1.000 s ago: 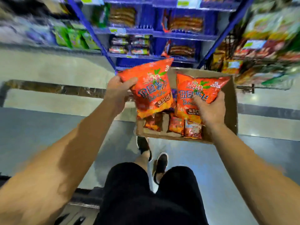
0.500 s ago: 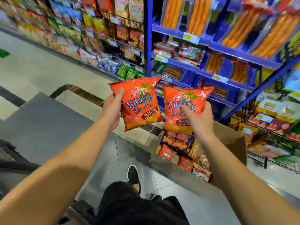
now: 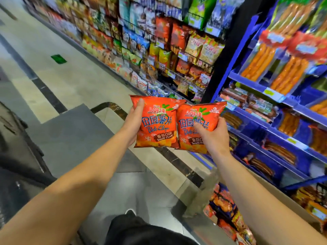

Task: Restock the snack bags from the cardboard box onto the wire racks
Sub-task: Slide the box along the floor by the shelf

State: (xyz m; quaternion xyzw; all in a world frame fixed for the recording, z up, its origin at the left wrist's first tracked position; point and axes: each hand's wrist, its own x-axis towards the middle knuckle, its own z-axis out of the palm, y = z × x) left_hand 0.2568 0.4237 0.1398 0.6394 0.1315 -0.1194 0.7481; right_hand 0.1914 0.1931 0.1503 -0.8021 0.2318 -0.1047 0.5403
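Note:
Each of my hands holds an orange tomato-flavour potato chip bag upright at chest height. My left hand point(image 3: 135, 121) grips the left chip bag point(image 3: 156, 124) by its left edge. My right hand point(image 3: 212, 137) clasps the right chip bag point(image 3: 196, 124) from below and across its front. The two bags touch side by side. Low on the right, partly behind my right forearm, the cardboard box point(image 3: 200, 197) stands on the floor with several snack bags inside. The wire racks point(image 3: 178, 59) full of snack bags run along the aisle, ahead of the bags and to the left.
Blue shelves point(image 3: 256, 85) with packed sausages fill the right side, just beyond my right hand. A black post point(image 3: 223, 55) separates them from the wire racks. The tiled aisle floor point(image 3: 58, 82) stretches to the left. A dark object point(image 3: 16, 156) stands at the left edge.
Both hands have stayed shut on their bags while the view swung up and left, away from the box. The bags now sit closer together, and the wire racks have come into sight.

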